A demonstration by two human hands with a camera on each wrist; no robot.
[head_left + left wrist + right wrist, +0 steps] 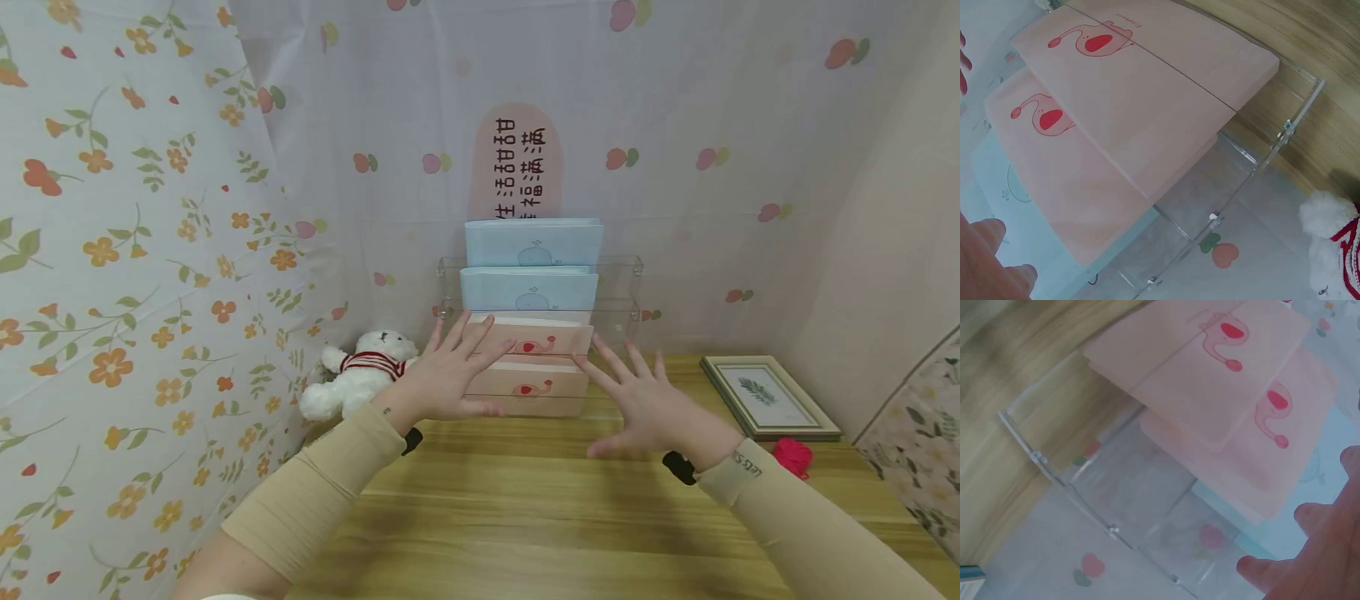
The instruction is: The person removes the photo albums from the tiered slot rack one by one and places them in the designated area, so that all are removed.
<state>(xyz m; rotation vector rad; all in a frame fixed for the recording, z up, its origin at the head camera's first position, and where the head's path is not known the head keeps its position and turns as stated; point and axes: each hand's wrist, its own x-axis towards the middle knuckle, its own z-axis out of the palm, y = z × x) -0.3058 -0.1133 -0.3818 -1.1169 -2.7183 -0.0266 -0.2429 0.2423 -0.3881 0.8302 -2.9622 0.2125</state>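
A clear acrylic rack (628,283) stands against the back cloth and holds pink and blue booklets in stepped tiers. Two light blue booklets with a whale drawing, an upper one (495,243) and a lower one (487,289), sit at the back. In front are two pink booklets with a red elephant, the rear one (1054,169) and the front one (1147,106). My left hand (442,379) spreads its fingers before the rack's left side. On the right side my right hand (654,412) is also spread, holding nothing. Whether fingertips touch the booklets is unclear.
A white plush bear (352,392) in a red-striped top sits left of the rack. At the right lie a framed leaf picture (772,398) and a bright pink item (792,458). Wood-grain table (510,517) spreads below; patterned cloths hang around it.
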